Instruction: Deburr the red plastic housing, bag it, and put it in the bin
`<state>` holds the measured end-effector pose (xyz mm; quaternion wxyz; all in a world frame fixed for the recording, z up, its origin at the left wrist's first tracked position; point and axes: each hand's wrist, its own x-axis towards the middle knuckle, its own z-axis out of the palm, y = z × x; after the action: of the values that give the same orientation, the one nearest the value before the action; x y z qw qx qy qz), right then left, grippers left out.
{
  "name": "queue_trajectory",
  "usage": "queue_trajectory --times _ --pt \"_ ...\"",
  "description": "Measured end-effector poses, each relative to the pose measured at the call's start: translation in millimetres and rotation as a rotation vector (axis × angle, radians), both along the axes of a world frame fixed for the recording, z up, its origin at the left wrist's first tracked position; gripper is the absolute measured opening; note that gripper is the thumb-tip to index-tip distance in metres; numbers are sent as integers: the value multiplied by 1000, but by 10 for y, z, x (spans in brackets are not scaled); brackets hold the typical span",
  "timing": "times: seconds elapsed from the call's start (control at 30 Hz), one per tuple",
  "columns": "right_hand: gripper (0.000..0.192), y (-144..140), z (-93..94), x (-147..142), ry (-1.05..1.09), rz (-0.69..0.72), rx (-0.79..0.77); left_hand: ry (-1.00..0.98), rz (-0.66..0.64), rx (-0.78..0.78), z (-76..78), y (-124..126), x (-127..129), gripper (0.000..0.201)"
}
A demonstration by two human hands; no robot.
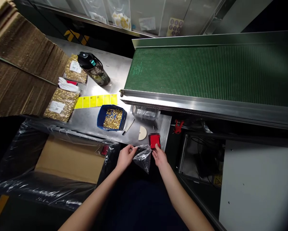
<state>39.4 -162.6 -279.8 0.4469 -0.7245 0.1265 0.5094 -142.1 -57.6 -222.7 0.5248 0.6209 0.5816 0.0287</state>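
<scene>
Just now, the left hand (126, 158) has its thumb and finger pinched on a clear bag (143, 156), and the right hand (160, 158) is closed on a flat red piece (154, 140) with dark edges. The red piece is by the front edge of the metal table (86, 117), right beside the bag; I cannot tell if the right fingers touch the bag too. Nearby, a blue bin (101, 118) has lots of little gold bits (113, 118) in it. A clear tray (145, 112) sits partly under the belt, and what is in it is hard to see. On the left, a big brown box (69, 160) wears a shiny plastic sheet (50, 195), with a small red thing (104, 150) near its right side. Two see-through packs (64, 98) are full of gold bits. The red piece is almost square, its slightly longer way running away from the person. The bag's loose corner points down and to the right. The bag is thin and crinkly, the table smooth and shiny, the round disc (142, 132) pale and flat, and the green belt (182, 70) covered in ridges.
</scene>
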Motion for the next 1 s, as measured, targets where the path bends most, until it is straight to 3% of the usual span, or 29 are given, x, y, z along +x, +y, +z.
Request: queue_trajectory --times 0.1,0.23,0.33,0.43,0.57,0.77,0.87,1.0 --pt "35 54 117 64 -108 -6 47 43 -43 53 -10 -9 59 40" --pt "47 -92 579 260 -332 52 127 69 -113 116 -10 -30 143 37" --pt "46 -249 993 346 -438 264 169 52 -151 140 19 -57 245 36" --pt "29 -370 1243 265 -463 568 153 7 -183 140 64 -98 362 39" --pt "16 -459 1304 79 -547 866 66 -34 -238 142 97 -191 466 38" --pt "11 -469 1350 6 -631 1181 36 16 -319 173 37 -253 537 39" --pt "14 -465 1364 21 -634 1231 -7 -25 -397 195 30 -191 570 38" --pt "9 -451 1326 78 -634 1126 -193 -146 -529 190 95 -147 600 32"
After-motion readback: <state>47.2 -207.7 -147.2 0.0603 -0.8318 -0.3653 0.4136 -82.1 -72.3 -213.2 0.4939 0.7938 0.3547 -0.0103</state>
